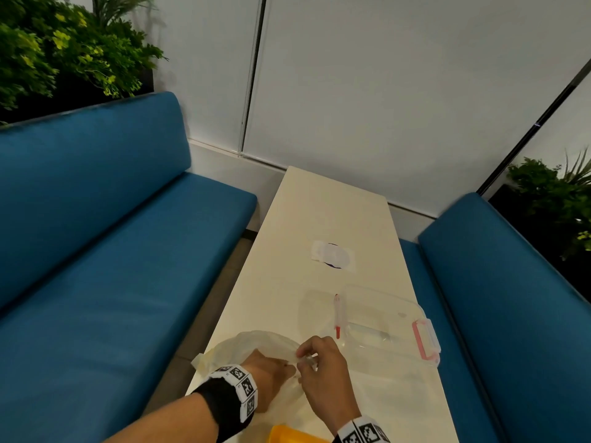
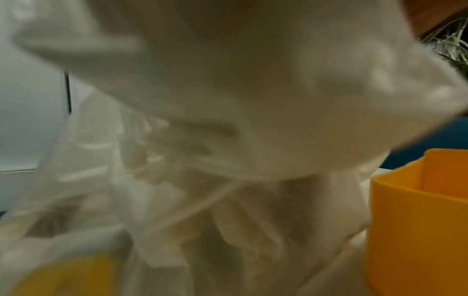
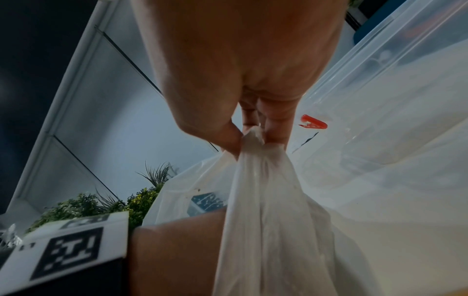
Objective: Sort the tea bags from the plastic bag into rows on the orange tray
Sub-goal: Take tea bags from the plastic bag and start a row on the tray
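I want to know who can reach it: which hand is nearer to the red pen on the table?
Right. The right hand pinches the plastic bag just below the red pen; the left hand sits farther left, in the bag.

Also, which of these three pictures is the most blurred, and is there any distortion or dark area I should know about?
Left wrist view: the most blurred, the plastic bag fills it, only the orange tray reads clearly. Right wrist view: sharper, the right hand pinching the bag is clear, the left edge is dark. Head view: mostly sharp, wide-angle bending of the wall lines, the clear container looks faint.
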`<state>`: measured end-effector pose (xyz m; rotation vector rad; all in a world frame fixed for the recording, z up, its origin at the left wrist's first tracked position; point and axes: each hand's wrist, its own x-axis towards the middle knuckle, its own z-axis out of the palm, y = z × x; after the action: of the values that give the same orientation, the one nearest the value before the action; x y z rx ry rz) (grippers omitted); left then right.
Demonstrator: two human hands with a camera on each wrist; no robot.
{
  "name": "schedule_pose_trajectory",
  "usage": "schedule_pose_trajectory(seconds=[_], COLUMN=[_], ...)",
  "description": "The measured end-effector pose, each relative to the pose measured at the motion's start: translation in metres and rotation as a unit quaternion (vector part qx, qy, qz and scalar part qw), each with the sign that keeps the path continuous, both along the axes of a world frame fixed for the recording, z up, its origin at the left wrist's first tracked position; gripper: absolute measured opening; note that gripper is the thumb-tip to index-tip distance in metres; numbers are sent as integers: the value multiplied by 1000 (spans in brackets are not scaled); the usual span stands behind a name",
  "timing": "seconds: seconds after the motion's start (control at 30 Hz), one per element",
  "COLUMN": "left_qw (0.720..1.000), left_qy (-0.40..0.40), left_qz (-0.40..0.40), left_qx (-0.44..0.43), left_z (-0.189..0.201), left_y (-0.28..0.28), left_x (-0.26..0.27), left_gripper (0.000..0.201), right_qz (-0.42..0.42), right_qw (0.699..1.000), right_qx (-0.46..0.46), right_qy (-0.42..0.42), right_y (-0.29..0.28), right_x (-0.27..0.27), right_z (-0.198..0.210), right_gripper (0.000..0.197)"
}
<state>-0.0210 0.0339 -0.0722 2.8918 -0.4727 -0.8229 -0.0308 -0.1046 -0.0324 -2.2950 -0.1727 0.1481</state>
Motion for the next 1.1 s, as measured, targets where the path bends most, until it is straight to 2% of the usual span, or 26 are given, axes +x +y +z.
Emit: schedule_pose_trajectory(seconds=[0.07, 0.13, 0.2, 0.33, 0.4, 0.47, 0.63, 0.8, 0.97, 1.1], left_qw=[999, 991, 986, 961, 954, 952, 953, 962, 971, 984], left_qy=[11, 6, -15, 33, 78, 95, 60, 54, 50, 17], left_qz=[51, 125, 140, 209, 228, 223, 215, 206, 183, 122], left_qx=[-7, -51, -95, -178, -181, -186, -205, -173, -145, -126], left_z=[-5, -12, -14, -10, -7, -7, -17, -37, -47, -26], left_y=[-3, -3, -2, -1, -1, 0, 3, 7, 18, 17], left_x=[2, 3, 1, -6, -7, -9, -12, -13, -12, -12], left_gripper=[46, 44, 45, 44, 47, 48, 46, 37, 38, 40], right_qz=[-4, -10, -12, -16, -17, -21, -35, -40, -52, -59], right_qw=[1000, 1000, 1000, 1000, 1000, 999, 999, 999, 998, 998], right_qx=[-4, 0, -6, -7, -15, -19, -16, -25, -29, -1], right_qy=[-1, -1, 0, 4, 12, 17, 14, 22, 31, 31], right_y=[0, -1, -2, -4, -6, -8, -8, -4, -1, -1], right_x=[0, 0, -2, -4, -5, -6, -7, -10, -13, -9], right_z=[1, 1, 1, 0, 0, 0, 1, -2, -7, -2], right_gripper=[35, 34, 34, 30, 29, 29, 31, 32, 31, 30])
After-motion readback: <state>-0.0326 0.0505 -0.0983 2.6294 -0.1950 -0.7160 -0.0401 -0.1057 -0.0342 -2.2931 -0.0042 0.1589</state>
